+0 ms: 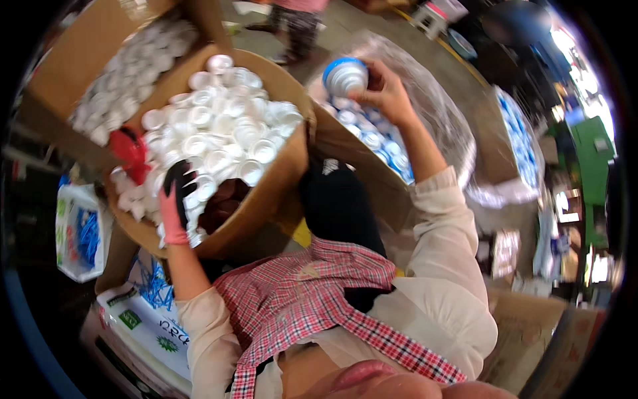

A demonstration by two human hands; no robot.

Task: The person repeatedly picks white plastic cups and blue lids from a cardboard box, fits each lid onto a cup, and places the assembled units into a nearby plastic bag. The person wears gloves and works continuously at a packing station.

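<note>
My right hand (pixel 389 95), bare, grips a round white stepped cap with a blue rim (pixel 345 77) between thumb and fingers. It holds the cap raised over a lined carton (pixel 345 143) of similar blue-and-white caps (pixel 372 141). My left hand (pixel 177 203) wears a pink glove with dark fingertips. Its fingers are apart over a heap of white plastic caps (pixel 222 120) in a large cardboard box (pixel 279 183), and I see nothing held in them. Beside it among the caps lie a red object (pixel 129 154) and a dark reddish-brown piece (pixel 224 203), whose kinds I cannot make out.
Another cardboard box of white pieces (pixel 136 70) adjoins at the far left. A white bag with blue strips (pixel 86 233) stands left, and more blue strips (pixel 154 284) lie nearer. At right is a carton of blue pieces (pixel 518 139). A person (pixel 296 26) stands beyond the boxes.
</note>
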